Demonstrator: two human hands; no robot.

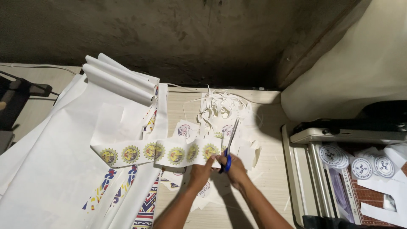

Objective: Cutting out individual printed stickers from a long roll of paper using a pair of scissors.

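At the far left edge a dark object point(17, 97) is cut off and hard to identify. Right of it, large white sheets point(55, 161) fan over the tabletop point(267, 178) and run out of the frame at the lower left; their rolled ends point(118, 82) lie at the upper left, and coloured printed bands point(146, 210) show along their lower edges. Across the middle stretches a paper strip point(157, 153) of round yellow emblems, lying over the sheets. The left hand point(202, 168), just below centre, pinches the strip's right end, its grip clenched on the paper. Just beside it the right hand point(234, 167) is closed around the blue handles of the scissors point(229, 146), whose blades point up the frame at the strip's end; how far the blades are parted is hard to tell. Above and around the hands lie white paper offcuts point(220, 108) and cut round stickers, crowding the upper centre. Bare tabletop remains at the lower centre right. At the right, a paper cutter point(313, 169) holding round blue-and-white stickers point(362, 167) is cut off by the frame edge, under a pale sheet point(352, 63).
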